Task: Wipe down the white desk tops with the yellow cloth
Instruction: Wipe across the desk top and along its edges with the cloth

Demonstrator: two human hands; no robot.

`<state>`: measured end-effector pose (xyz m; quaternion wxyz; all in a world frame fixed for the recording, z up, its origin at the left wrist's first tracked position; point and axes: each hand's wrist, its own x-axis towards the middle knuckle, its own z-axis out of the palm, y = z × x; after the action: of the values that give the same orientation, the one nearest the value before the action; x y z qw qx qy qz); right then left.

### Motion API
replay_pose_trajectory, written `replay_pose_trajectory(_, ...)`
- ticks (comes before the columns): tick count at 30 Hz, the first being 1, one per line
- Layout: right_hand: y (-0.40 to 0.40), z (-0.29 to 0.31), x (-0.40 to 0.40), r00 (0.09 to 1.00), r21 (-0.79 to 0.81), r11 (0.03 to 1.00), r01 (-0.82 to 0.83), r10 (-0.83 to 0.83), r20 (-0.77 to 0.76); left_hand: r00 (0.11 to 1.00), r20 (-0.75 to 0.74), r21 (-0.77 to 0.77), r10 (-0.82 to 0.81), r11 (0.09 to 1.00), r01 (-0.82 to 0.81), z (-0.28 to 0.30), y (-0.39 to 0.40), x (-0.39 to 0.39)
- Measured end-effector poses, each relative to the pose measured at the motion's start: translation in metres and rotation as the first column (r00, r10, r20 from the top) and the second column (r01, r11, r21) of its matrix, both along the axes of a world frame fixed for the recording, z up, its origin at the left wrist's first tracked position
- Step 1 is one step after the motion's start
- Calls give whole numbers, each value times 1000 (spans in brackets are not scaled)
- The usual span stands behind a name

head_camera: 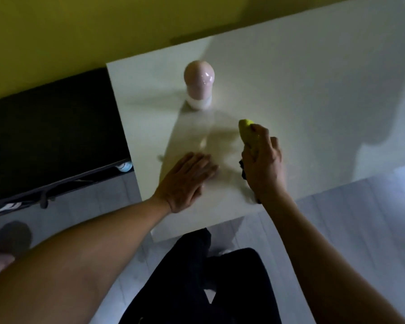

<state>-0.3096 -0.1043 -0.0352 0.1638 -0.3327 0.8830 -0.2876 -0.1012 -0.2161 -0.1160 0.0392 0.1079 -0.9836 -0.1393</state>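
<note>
desk: white desk top (290, 94), runs from centre to far right, near-left corner close to the person's legs; big soft shadow over its right part
left hand: left hand (185, 181) lies palm down on the desk near the near-left edge, fingers straight and together, pointing far-right; holds nothing
right hand: right hand (263, 162) raised just right of the left hand, fingers curled round the cloth, thumb side toward the left
cloth: yellow cloth (248, 132) bunched in the right hand, yellow end sticks out past the fingers toward the far side; a dark bit hangs below the palm, cannot tell what it is; whether the cloth touches the desk, cannot tell, blurred
bottle: pink bottle (198, 86) with rounded glossy cap and whitish base, upright on the desk, far of both hands, apart from them
wall: yellow-green wall (80, 26) along the far side
dark unit: black furniture (49, 134) left of the desk, just beside its left edge; small pale round thing (124, 166) at its near-right corner
floor: grey plank floor (360, 218) near and right
person: dark trousers (220, 277) at bottom centre, bare forearms coming in from bottom left and bottom right
</note>
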Motion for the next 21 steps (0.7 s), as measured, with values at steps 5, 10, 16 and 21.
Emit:
replay_pose_trajectory(5, -36, 2, -8, 953, 49, 953, -300, 301, -26, 987, 5, -52, 160, 986, -159, 1, 20, 2)
replay_pose_trajectory(10, -73, -11, -4, 770, 67, 778, -625, 628, -110, 774, -42, 30, 632, 775, -632, 5, 61, 4)
replay_pose_trajectory(16, -82, -44, -16, 458, 127, 525, -841, 818, -348, 376, 79, 22, 923, 376, -926, 14, 126, -25)
replay_pose_trajectory(21, -83, -58, -22, 283, 99, 313, -945, 929, -236, -20, 59, 56, 998, -24, -998, 12, 152, -51)
